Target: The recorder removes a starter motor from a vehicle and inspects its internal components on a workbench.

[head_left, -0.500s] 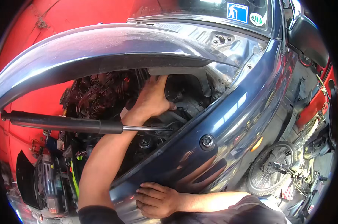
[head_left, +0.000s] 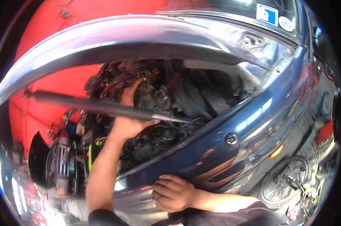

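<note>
Taking the middle of the view as the dial, the left hand (head_left: 131,128) is at nine o'clock, deep in the dark, cluttered engine bay (head_left: 148,148). Its fingers and thumb are clasped around a grey, lobed metal part (head_left: 146,96), close in at ten o'clock; whether this part hangs free or rests on the engine, I cannot tell. A black cylindrical gas strut with a bright metal rod (head_left: 76,103), blurred, crosses in front of this hand from nine o'clock to just past the centre, towards four. The right hand (head_left: 174,193), well apart from the left, lies palm down at six o'clock, fingers loosely bent, on the glossy dark blue metal fender (head_left: 185,158). A raised, curved dark blue metal hood (head_left: 102,39) arches from nine through twelve. At eleven stands a bright red wall (head_left: 102,11); at four, a spoked bicycle wheel with a dark tyre (head_left: 283,180)
</note>
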`<state>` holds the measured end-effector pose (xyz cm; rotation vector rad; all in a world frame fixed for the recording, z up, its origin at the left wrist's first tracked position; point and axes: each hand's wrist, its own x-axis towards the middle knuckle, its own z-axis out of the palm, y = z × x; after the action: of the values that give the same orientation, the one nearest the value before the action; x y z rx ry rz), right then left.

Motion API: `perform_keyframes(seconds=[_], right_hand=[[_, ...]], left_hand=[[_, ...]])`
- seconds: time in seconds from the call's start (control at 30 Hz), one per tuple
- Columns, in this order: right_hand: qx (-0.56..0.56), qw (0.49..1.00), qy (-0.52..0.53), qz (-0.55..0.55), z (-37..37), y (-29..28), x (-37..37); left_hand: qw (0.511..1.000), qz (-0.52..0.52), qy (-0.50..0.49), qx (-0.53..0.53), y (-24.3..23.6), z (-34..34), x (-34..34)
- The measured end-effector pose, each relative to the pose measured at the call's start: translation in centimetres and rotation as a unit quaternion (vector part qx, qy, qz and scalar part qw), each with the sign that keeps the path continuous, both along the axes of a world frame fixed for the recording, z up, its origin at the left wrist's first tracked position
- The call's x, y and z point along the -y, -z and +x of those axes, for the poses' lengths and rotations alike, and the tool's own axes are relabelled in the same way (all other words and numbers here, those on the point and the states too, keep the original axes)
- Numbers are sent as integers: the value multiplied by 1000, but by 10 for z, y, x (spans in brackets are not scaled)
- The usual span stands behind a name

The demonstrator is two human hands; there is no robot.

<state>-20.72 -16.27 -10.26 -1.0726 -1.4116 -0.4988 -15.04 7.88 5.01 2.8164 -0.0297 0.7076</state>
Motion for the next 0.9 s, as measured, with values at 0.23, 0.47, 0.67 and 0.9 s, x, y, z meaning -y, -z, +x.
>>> perform_keyframes(seconds=[0.23, 0.47, 0.67, 0.9], right_hand=[[21, 997, 65, -31, -14, -5, -7], [16, 992, 123, -28, -48, -26, -24], [-548, 691, -448, -148, -196, -78, -110], [-544, 494, -575, -359, -364, -68, -236]], left_hand=[[959, -187, -116, 179, 18, -152, -26], [892, -219, -110, 380, 56, -323, -8], [850, -234, -97, 462, 92, -445, 8], [852, -254, -57, 454, 124, -582, -20]])
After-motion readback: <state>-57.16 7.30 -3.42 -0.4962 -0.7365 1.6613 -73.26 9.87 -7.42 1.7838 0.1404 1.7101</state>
